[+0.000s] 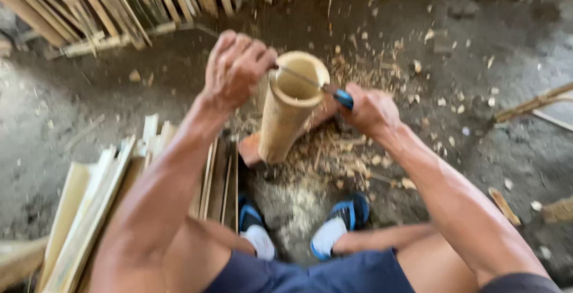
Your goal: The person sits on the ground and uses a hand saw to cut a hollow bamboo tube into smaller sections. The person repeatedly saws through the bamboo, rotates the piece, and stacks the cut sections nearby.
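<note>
Bamboo section [289,111] stands upright on a reddish block [250,148], knife blade [301,78] laid across its open top rim.

Left hand [236,69] clenched over the blade's far end at the rim; right hand [370,111] grasping the blue handle [342,97] just right of the bamboo section, so both ends are loaded evenly. Split slats [95,203] lie left of it; chips [334,155] at its base.

The blade's [301,79] far end is hidden inside the left hand [236,69], so its shape cannot be told. The bamboo tube's [289,111] foot is lost among blurred shavings [334,155]. The stacked bamboo strips [89,209] are cut off by the bottom edge.
</note>
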